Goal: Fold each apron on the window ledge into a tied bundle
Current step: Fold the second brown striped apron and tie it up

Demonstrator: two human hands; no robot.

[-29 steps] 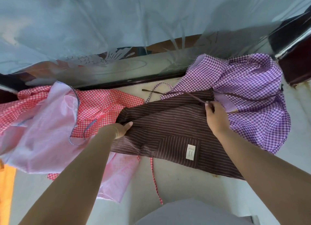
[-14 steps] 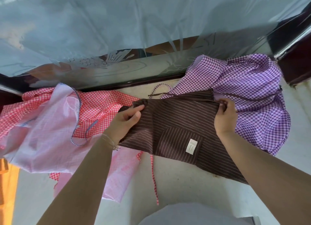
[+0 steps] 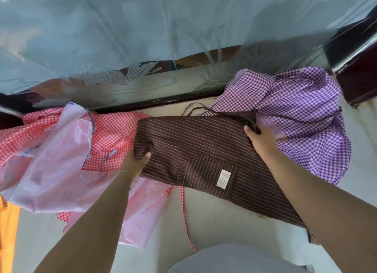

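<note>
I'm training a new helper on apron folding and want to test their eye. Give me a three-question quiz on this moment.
1. True or false: the brown striped apron lies partly over the purple checked apron.
2. Which hand grips the brown apron's left edge? A) left hand B) right hand
3. Fill in: the white label sits on the brown apron's ____.

Key: 1 true; 2 A; 3 pocket.

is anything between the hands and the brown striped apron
Nothing visible. The left hand grips the brown striped apron at its left edge, and the right hand holds its gathered far right corner by the ties.
</note>
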